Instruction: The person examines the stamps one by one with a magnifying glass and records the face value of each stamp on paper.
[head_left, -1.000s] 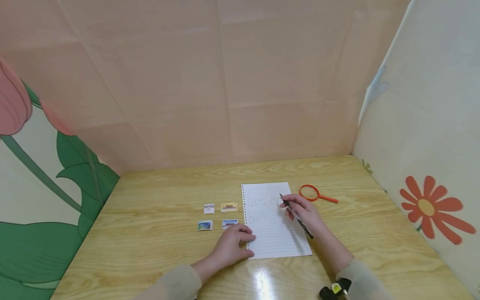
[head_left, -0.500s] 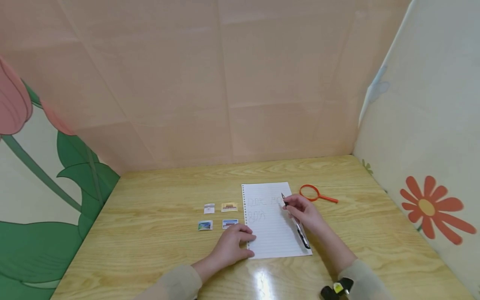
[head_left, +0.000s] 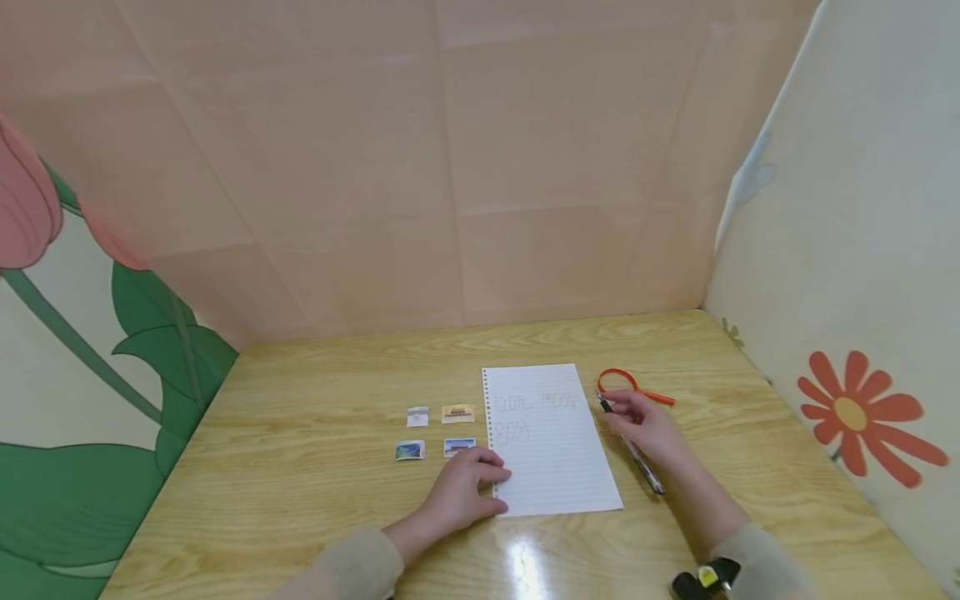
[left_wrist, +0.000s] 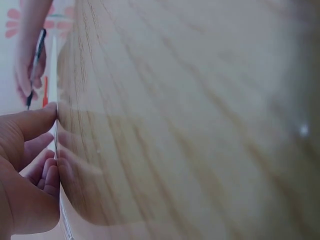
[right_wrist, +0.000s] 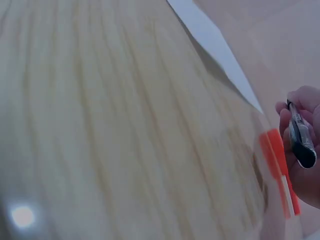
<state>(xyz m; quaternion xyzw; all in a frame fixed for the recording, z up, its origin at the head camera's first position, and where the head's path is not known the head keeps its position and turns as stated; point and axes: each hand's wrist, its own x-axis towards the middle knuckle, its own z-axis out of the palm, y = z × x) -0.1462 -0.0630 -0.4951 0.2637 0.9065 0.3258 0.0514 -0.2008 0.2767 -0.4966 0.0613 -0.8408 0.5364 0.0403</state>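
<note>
My right hand (head_left: 647, 427) pinches a black-and-clear pen (head_left: 643, 467) just to the right of a lined sheet of paper (head_left: 555, 475), its tip pointing up and away. In the right wrist view the pen (right_wrist: 301, 137) shows its dark end towards the camera. Handwritten figures and characters stand in two rows near the top of the sheet. My left hand (head_left: 467, 487) rests on the sheet's punched left edge with its fingers spread. Behind the right hand lies a red magnifying glass (head_left: 660, 398), its ring partly covered by the fingers.
Left of the paper lie several small stamps: a pale one (head_left: 417, 417), a yellow one (head_left: 458, 414), a green-blue one (head_left: 410, 450) and a blue one (head_left: 459, 446) right beside the left hand. A pink backdrop (head_left: 480, 208) rises behind the wooden table (head_left: 300, 467).
My right hand has moved right with the pen, off the sheet to the table beside it, uncovering the writing at the top right. The left hand has stayed in place.
</note>
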